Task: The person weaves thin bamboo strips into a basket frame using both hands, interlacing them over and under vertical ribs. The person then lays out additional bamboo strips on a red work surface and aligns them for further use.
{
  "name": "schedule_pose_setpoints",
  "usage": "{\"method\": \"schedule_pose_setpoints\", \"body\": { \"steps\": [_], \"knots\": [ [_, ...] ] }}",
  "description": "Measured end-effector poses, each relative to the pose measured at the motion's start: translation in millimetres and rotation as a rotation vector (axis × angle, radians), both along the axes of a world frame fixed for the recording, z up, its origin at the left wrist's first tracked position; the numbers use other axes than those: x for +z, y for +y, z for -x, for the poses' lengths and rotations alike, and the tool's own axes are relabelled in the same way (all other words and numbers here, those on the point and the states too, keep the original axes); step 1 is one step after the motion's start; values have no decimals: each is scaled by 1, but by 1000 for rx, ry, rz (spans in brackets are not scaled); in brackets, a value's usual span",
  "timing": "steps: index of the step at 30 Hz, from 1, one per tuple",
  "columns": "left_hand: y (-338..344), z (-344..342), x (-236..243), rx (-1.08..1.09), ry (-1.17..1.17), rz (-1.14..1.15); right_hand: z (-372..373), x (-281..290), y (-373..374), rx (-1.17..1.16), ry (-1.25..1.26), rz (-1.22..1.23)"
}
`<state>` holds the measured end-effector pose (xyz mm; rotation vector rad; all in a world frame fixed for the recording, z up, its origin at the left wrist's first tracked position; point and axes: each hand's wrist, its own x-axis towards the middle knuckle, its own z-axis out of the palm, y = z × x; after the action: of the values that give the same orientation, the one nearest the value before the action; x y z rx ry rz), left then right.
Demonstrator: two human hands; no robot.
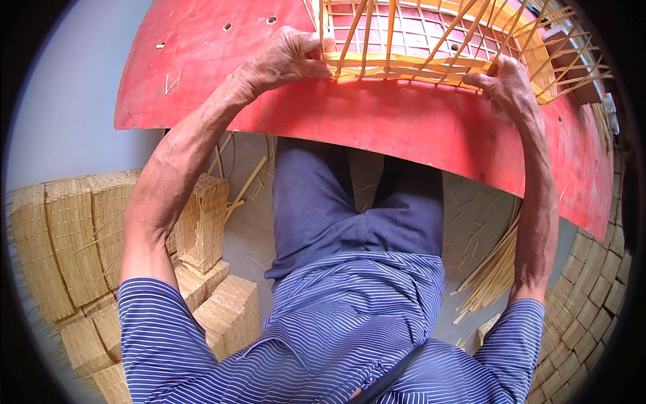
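A part-woven basket (404, 65) of yellow-tan bamboo strips rests on a red board at the top of the head view. Its base is an open lattice, and long loose strips stand up from its sides. My left hand (289, 59) pinches the near side at its left corner, thumb and fingers closed on the woven band. At the right end of that same side, my right hand (506, 86) has its fingers closed around the band. The far side of the basket is cut off by the picture's edge.
The red board (323, 114) spans my lap and has small holes. Stacked woven baskets (67, 236) stand on the left, and more woven pieces (585, 296) are piled at the right. A bundle of loose strips (494, 273) lies on the floor, with scraps scattered around.
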<state>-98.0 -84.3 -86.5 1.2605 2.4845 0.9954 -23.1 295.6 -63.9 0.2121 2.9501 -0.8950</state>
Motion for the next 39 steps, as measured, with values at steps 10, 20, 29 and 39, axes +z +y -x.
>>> {"method": "schedule_pose_setpoints", "body": {
  "steps": [10, 20, 29, 39],
  "knots": [
    [-1, 0, 4, 45, 46, 134, -4, -1, -1, 12, 5, 61],
    [26, -33, 31, 370, -111, 134, -3, 1, 1, 2, -48, -4],
    [31, -32, 26, 421, 105, 176, -7, -2, 0, 27, 6, 17],
    [19, -39, 5, 370, 151, 36, -10, 5, -5, 3, 4, -15]
  ]
}}
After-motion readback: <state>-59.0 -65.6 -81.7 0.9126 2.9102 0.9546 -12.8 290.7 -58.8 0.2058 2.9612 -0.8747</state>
